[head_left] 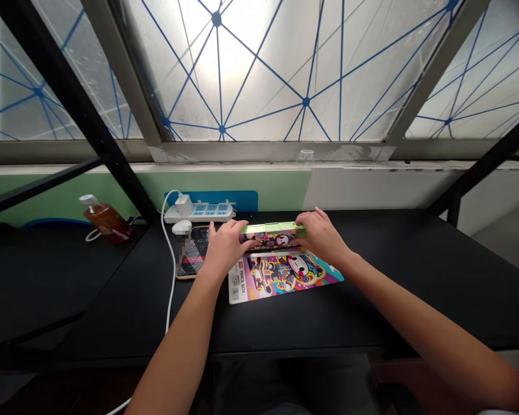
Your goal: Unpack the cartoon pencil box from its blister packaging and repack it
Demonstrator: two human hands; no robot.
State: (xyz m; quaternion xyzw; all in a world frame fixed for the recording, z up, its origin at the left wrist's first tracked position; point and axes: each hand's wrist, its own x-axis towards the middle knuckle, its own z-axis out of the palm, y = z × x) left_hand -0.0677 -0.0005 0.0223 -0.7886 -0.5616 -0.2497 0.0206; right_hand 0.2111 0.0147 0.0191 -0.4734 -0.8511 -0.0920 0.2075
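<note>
A lime green pencil box [272, 237] with a colourful cartoon print on its front lies on the black table [112, 300]. My left hand [227, 245] grips its left end, and my right hand [320, 236] holds its right end. The box rests on a printed cardboard sleeve [281, 278] marked "PENCIL BOX", which shows a similar cartoon. A smartphone [191, 253] lies just left of my left hand, partly hidden by it.
A white power strip [199, 211] with a plugged-in charger stands at the back, beside a white computer mouse [181, 227]. A white cable [170, 271] runs down the table. Left of these stands a plastic bottle of brown drink [106, 222]. Black metal bars cross the windows above.
</note>
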